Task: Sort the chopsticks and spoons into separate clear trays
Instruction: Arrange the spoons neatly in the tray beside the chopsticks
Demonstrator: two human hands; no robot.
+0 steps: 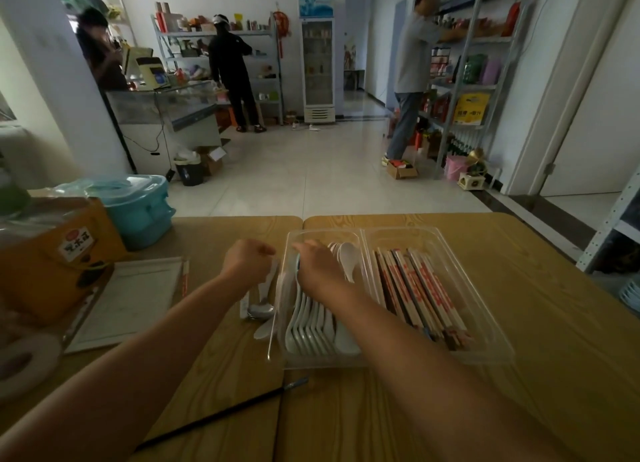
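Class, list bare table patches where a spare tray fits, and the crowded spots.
Free: right of the chopstick tray, to the table edge; the near strip before both trays. Crowded: left of the spoon tray, with loose spoons, white board, orange box.

Two clear trays [323, 233] [485, 323] (one metal spoon [260, 311])

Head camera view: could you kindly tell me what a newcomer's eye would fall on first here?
At the middle of the yellow wood-grain table, two clear plastic trays stand side by side: the left clear tray holds a row of white soup spoons, the right clear tray red-printed paper-wrapped chopsticks. The right grip reaches over the white spoons, and the left grip holds a shiny metal spoon just outside that tray.
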